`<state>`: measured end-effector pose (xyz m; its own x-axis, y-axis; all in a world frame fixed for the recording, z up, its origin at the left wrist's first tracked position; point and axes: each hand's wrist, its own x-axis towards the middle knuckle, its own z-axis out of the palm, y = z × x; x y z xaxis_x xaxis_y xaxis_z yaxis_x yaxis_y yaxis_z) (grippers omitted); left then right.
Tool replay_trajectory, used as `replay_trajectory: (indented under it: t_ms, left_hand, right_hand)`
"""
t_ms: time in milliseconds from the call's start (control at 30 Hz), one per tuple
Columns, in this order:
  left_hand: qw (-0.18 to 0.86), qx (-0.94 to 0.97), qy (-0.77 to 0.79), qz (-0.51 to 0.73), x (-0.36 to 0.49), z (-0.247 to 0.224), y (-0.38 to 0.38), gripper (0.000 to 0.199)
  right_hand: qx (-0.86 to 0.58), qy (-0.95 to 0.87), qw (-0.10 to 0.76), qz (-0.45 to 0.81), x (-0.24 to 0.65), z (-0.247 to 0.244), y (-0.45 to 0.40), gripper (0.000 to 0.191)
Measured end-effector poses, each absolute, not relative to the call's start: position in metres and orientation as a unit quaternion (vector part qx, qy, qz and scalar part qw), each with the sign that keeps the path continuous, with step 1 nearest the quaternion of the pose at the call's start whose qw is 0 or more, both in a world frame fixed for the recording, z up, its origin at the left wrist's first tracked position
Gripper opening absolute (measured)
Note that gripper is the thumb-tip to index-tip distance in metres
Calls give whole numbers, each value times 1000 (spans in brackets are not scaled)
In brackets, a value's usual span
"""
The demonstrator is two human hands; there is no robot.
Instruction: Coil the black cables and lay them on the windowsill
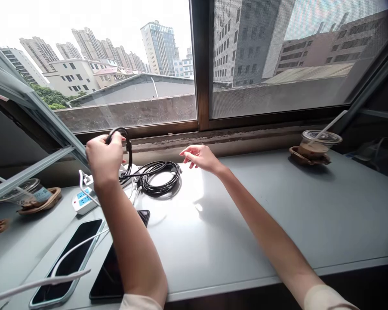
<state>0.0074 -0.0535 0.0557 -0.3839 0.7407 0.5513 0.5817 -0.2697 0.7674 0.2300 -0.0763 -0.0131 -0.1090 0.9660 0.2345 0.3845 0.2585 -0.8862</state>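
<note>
My left hand (105,157) is raised over the left part of the table, its fingers closed around a loop of black cable (129,150). Below and to the right of it, a coiled black cable (160,187) lies on the tabletop beside the power strip; whether the two are one cable I cannot tell. My right hand (200,157) hovers just right of the coil with nothing in it, fingers loosely bent and apart. A white power strip (84,202) with blue sockets sits partly behind my left wrist.
Two phones, one light-rimmed (73,254) and one black (106,277), lie near the front left, with a white cable (69,254) across the first. Cups in cardboard holders stand at right (313,146) and left (35,196). A metal frame (35,99) slants at left; a window (202,64) is behind.
</note>
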Motion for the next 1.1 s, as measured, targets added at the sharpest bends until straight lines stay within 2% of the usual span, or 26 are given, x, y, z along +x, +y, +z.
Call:
replay_trajectory:
  t_ms: [133,233,467,567,667,833,933,1000,1100]
  left_hand:
    - [129,517,441,722,21,80,-82,19]
    - [170,521,370,750,33,88,-94,19]
    - [320,586,356,654,74,90,-106,18]
    - [314,575,323,683,87,91,-113,17]
    - [302,545,277,732,92,93,-119,20]
    - [164,498,262,810,80,90,-111,18]
    - [140,478,314,808,63,88,-98,25]
    - [137,453,363,803,51,87,-91,30]
    - [127,431,408,795,36,90,-85,38]
  right_hand:
    - [-458,-703,390,380,222,-4,-90,36]
    - [-418,-707,387,420,212,4,-100,49]
    - [-210,-618,575,494,199,33,-116,33]
    - [-165,-524,625,554,212,46,-121,39]
    - [-232,-497,652,524,234,60,-132,45]
    - [-331,-551,600,477,272,82,-160,38]
    - [-403,-531,589,457,289,90,-175,47]
    - [-402,-500,624,446,298,92,-181,48]
    - [-347,-439,694,453,308,91,-181,36]
